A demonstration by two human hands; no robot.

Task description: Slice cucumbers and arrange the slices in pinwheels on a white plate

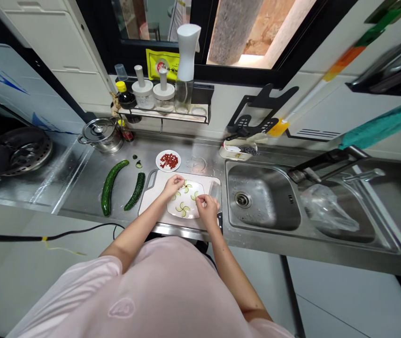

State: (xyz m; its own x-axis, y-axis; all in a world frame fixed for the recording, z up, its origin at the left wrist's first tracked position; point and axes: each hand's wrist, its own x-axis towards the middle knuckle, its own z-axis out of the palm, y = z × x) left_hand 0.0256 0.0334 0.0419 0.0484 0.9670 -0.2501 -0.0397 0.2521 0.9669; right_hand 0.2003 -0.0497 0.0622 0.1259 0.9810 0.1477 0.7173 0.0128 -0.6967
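A squarish white plate (pixel 191 211) lies on the pale cutting board (pixel 158 197), with thin cucumber slices (pixel 182 209) set on it in pinwheel-like groups. Over the plate's far left corner is my left hand (pixel 173 184), its fingertips pinched together. My right hand (pixel 208 207) is at the plate's right edge, thumb and fingers also closed in a pinch. Whatever either hand pinches is too small to make out. Beyond the board stands a small round white plate (pixel 158 161) holding chopped red pieces (pixel 169 161). A knife (pixel 215 190) lies at the board's right side, partly hidden by my right hand.
Left of the board lie a long cucumber (pixel 111 187), a shorter cut cucumber (pixel 135 191) and small cucumber scraps (pixel 138 165). A lidded pot (pixel 102 135) stands behind them. To the right is a steel sink (pixel 264 197) with a faucet (pixel 327 164). A seasoning rack (pixel 172 112) hangs at the back.
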